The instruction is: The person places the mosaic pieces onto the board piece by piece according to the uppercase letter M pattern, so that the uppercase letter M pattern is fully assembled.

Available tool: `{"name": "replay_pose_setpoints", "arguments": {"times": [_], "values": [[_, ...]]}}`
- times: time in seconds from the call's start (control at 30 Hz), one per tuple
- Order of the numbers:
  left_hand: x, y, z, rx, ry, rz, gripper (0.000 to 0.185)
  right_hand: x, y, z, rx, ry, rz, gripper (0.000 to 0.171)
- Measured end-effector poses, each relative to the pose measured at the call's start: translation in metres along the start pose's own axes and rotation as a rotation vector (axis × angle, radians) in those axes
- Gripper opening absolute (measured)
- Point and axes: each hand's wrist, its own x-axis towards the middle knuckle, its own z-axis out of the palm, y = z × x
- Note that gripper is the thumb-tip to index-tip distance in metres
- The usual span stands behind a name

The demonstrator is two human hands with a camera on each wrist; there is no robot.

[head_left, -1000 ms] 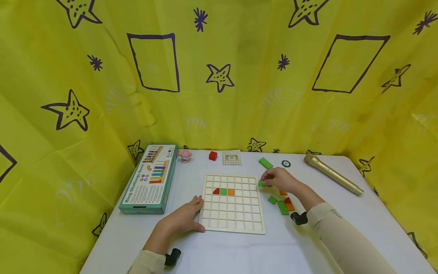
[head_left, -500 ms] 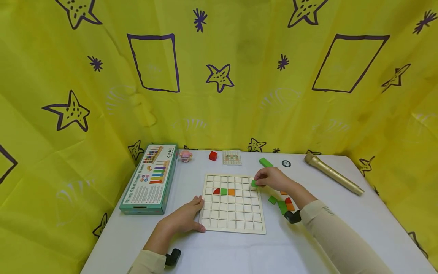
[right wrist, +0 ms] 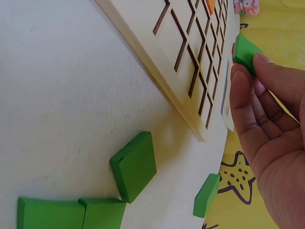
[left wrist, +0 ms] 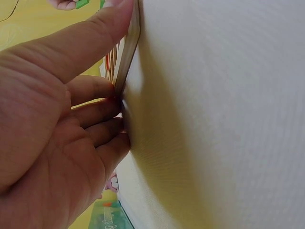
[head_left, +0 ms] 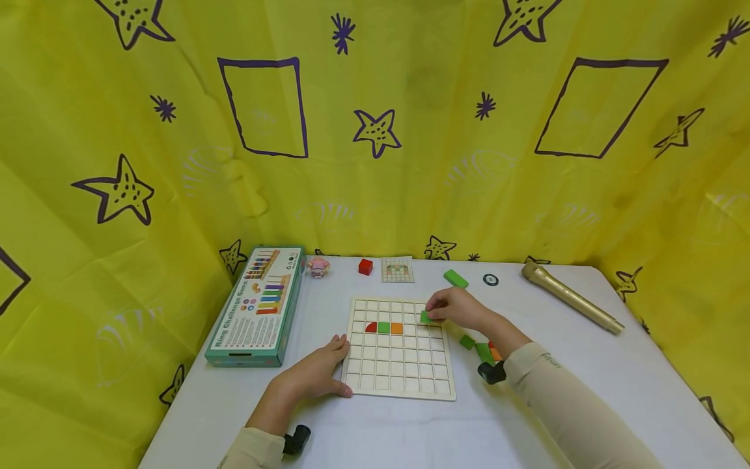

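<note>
A wooden grid board lies flat on the white table, with a red quarter piece, a green square and an orange square side by side in one row. My right hand pinches a small green square block just above the board's upper right cells. My left hand rests on the table, fingers and thumb pressed against the board's left edge.
Loose green blocks and orange and red ones lie right of the board. At the back are a green block, a red cube, a pattern card, a pink figure, a gold microphone and a game box.
My right hand has carried the green block leftward from beside the board to above its upper right cells. The left hand has stayed put.
</note>
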Motion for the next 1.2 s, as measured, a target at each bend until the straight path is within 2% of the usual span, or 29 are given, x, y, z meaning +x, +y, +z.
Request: {"name": "replay_pose_setpoints", "arguments": {"times": [0.37, 1.2], "values": [[0.000, 0.000, -0.002, 0.016, 0.003, 0.011, 0.100, 0.007, -0.007, 0.010, -0.082, 0.006, -0.028, 0.006], [-0.001, 0.001, -0.002, 0.005, 0.005, 0.022, 0.099, 0.019, -0.009, 0.031, -0.041, -0.091, -0.012, 0.009]]}}
